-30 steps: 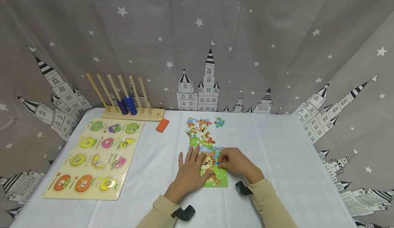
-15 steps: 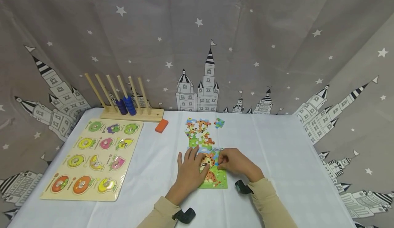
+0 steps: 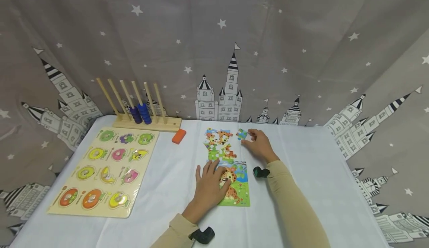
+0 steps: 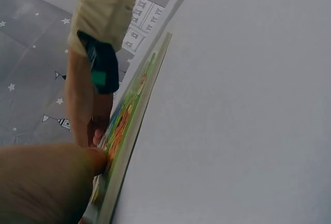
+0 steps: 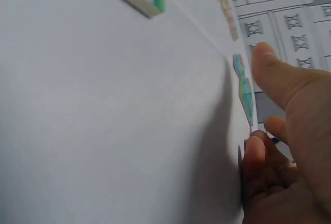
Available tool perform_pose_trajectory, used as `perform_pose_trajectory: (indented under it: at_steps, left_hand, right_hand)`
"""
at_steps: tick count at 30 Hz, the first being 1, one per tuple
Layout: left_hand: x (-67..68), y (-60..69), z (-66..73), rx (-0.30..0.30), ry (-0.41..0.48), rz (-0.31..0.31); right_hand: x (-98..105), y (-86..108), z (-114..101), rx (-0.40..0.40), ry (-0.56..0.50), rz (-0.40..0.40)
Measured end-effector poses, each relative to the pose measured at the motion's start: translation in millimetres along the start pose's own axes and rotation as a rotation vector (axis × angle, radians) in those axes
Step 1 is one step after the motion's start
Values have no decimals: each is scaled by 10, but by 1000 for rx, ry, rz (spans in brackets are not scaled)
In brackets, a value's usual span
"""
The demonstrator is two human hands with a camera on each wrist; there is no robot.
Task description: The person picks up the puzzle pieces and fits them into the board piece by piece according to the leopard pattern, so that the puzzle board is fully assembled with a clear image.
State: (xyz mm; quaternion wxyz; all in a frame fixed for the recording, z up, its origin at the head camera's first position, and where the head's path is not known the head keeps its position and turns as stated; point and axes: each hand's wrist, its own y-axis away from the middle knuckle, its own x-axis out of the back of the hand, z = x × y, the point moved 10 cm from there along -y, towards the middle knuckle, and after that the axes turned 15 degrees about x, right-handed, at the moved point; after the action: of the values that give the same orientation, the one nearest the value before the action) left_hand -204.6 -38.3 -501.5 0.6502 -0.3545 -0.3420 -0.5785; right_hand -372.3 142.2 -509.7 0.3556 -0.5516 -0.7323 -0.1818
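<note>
Orange-and-green jigsaw cluster (image 3: 223,137) and lone blue-green piece (image 3: 241,134) seem unplaced; colourful leopard-picture board (image 3: 242,188) looks filled where visible beneath spread left hand (image 3: 208,183); empty right hand (image 3: 261,146) hovers beside the piece.

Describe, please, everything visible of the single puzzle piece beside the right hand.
The puzzle piece shows blue and green print; it looks like thin card or board, with a knobbed outline. It appears to lie flat on the white cloth, apart from the group of pieces to its left in the head view. The right hand's grip is beside it; contact is unclear.
</note>
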Motion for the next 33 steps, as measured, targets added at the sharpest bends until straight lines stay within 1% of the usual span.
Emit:
perform_pose_trajectory:
  at_steps: [3,6,8,10,12,15,17,19,20,22,26,28,31,33]
  left_hand:
    - [-7,6,13,-4,5,0]
    - [-19,9,17,0,4,-8]
    - [-24,8,20,2,4,-14]
    - [-27,5,26,2,6,-18]
    - [-22,3,29,2,6,-18]
    - [-12,3,25,4,5,-14]
    - [-4,5,16,7,5,-11]
    - [-2,4,5,8,7,-11]
    - [-1,2,-1,9,8,-12]
    - [3,-2,-5,9,7,-8]
    - [-8,-10,-8,14,-4,-10]
    - [-18,-12,-11,16,-12,-13]
    - [-24,-13,-7,14,-16,-9]
    - [-26,-11,-1,12,-19,-5]
  right_hand:
    - [-17,-107,-21,4,30,-12]
    - [-37,-182,-61,21,88,-21]
    - [-46,-212,-71,18,117,-19]
    - [-42,-225,-72,-3,120,-6]
    - [-37,-225,-60,-31,98,12]
    - [-4,-198,-25,-81,32,66]
    - [17,-153,3,-104,-7,94]
    - [37,-84,11,-112,-46,104]
    - [38,-45,1,-105,-57,93]
    - [24,52,-66,-57,-90,40]
    - [-55,305,-289,77,-173,-109]
    - [-111,435,-394,127,-202,-175]
    - [-180,582,-502,173,-186,-231]
    - [-216,649,-537,177,-165,-247]
